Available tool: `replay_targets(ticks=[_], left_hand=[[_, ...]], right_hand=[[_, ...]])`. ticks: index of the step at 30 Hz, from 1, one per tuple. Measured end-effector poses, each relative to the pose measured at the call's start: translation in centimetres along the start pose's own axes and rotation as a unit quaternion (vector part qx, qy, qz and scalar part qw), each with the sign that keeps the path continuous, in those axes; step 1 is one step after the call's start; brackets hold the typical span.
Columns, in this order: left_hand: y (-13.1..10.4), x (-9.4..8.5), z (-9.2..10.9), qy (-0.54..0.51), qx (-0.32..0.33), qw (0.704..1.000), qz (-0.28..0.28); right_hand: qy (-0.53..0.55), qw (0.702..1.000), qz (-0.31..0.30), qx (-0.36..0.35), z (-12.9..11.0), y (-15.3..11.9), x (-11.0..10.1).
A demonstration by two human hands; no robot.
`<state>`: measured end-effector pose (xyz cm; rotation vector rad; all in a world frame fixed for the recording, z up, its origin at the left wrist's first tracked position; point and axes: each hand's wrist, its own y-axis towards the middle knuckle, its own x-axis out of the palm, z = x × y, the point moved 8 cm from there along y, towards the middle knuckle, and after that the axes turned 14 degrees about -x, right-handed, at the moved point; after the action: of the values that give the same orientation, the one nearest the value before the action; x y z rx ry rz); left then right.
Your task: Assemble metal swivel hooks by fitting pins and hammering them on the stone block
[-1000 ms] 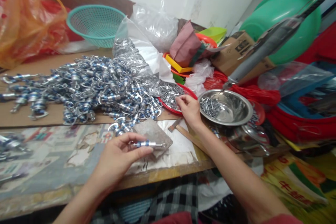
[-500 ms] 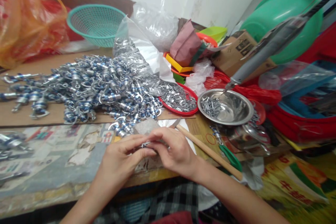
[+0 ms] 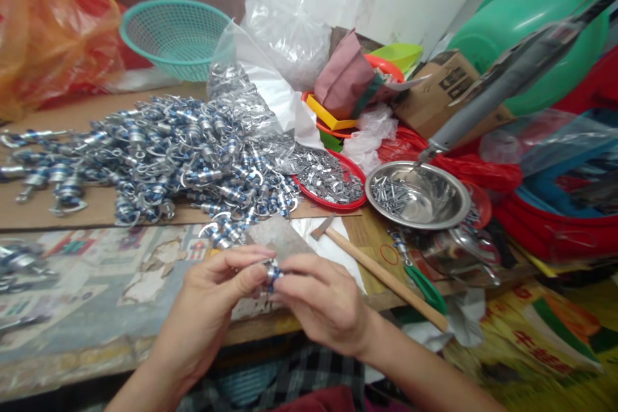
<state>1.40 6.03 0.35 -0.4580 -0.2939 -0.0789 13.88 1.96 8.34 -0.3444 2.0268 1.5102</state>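
Observation:
Between my hands, over the table's front edge, is a small blue-and-silver metal fitting (image 3: 273, 275). My left hand (image 3: 210, 293) pinches it from the left with thumb and fingers. From the right, my right hand (image 3: 326, 293) grips it with bent fingertips, which hide part of it. Just beyond the fingers lies a flat grey metal block (image 3: 280, 237). A small hammer with a wooden handle (image 3: 386, 273) rests to the right on white paper. Similar blue-and-silver fittings form a big pile (image 3: 164, 148) on cardboard behind my left hand.
A red plate (image 3: 340, 206) holds small flat metal pieces. Beside it, a steel bowl (image 3: 441, 199) contains metal pins (image 3: 390, 196). Above the bowl slants a grey rod-shaped tool (image 3: 468, 112). A green basket (image 3: 176, 38), plastic bags and a cardboard box (image 3: 449, 87) stand behind.
The fitting has turned and shows more between my fingers, its blue band now visible. My right hand has shifted slightly right and down, uncovering the metal block and the hammer head.

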Motion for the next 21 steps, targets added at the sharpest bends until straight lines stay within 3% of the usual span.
replay_targets(ticks=[3, 6, 11, 21], left_hand=[[-0.2, 0.0, 0.5, 0.028, 0.023, 0.999, -0.001], [-0.5, 0.2, 1.8, 0.104, 0.065, 0.992, 0.006], [-0.9, 0.7, 3.1, 0.177, 0.101, 0.979, -0.006], [-0.6, 0.5, 1.7, 0.133, 0.095, 0.986, -0.024]], right_hand=[[-0.044, 0.996, -0.025, -0.078, -1.0, 0.0, 0.0], [-0.062, 0.993, -0.035, -0.094, -1.1, 0.2, -0.2], [-0.044, 0.998, -0.008, -0.045, -0.7, 0.3, -0.6], [0.035, 0.995, 0.041, 0.084, 0.1, 0.2, -0.7]])
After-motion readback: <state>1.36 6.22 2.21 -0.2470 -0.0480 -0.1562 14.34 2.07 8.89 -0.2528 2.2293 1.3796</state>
